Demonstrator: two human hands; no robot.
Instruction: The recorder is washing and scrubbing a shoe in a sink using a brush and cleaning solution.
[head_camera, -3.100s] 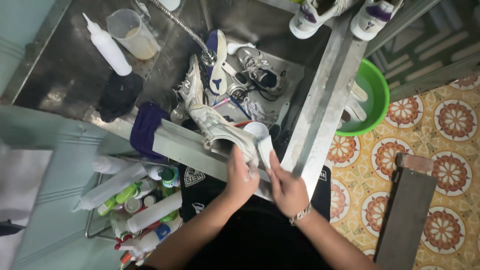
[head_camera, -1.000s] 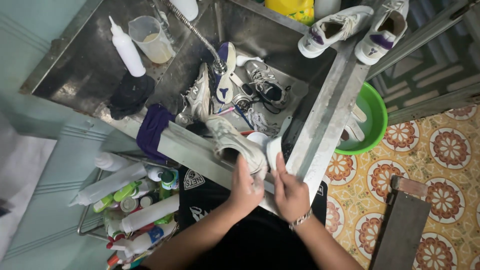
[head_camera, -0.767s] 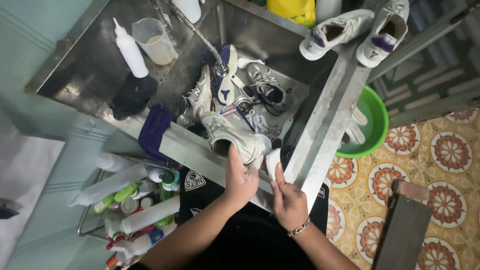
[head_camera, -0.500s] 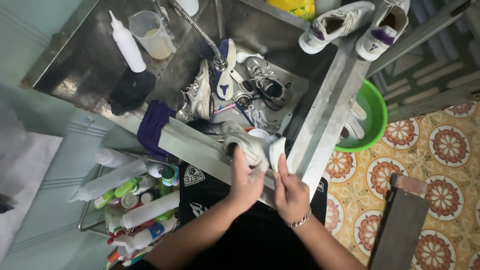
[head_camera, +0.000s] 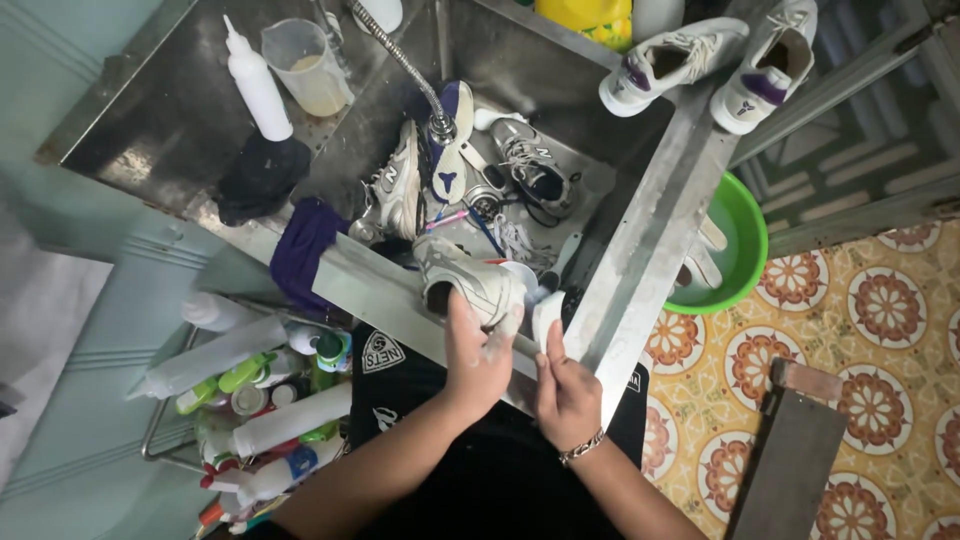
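Left hand (head_camera: 478, 355) grips our pale sneaker (head_camera: 470, 280) on sink's (head_camera: 640, 250) front edge | right hand (head_camera: 565, 385) pinches a white scrubber (head_camera: 547, 312) | hold heel steady, short strokes.

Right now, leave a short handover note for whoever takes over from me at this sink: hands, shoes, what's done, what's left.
Left hand: gripping a white sneaker propped on the sink's front rim.
Right hand: holding a small white item, apparently a brush, against the sneaker's end.
In the basin: three more shoes piled under the hose.
On the right ledge: one white pair, set apart from the pile.
Squeeze bottle and measuring jug stand on the drainboard.
Done: apparently the ledge pair, though that cannot be confirmed.
Left: the held sneaker, then the basin shoes.
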